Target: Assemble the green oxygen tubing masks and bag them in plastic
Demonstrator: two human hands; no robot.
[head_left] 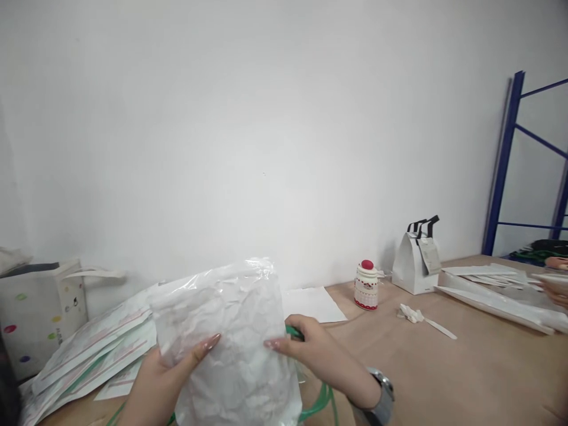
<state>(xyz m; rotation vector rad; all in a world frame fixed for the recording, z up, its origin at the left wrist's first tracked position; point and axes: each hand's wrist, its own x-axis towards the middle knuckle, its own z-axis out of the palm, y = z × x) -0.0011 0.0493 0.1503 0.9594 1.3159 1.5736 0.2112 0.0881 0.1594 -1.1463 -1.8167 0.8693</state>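
White plastic packet (239, 322) in both hands, its contents hidden by a crinkled, opaque face.

The left hand (166, 376) and right hand (306, 346) pinch the packet from either side, thumbs on its near face, other fingers largely hidden; its bottom edge runs out of view, so whether it is supported there cannot be told. Handling looks unfinished: the packet is in the grip, not laid down, and whether it is sealed or filled does not show. A green strap (322, 399) loops out beside its lower right; where its ends go is unclear. Left of the packet, flat printed pouches (102, 343) lie overlapping, their stage unreadable; behind it to the right is a white sheet (317, 303), with a red-topped jar (366, 288) farther right.
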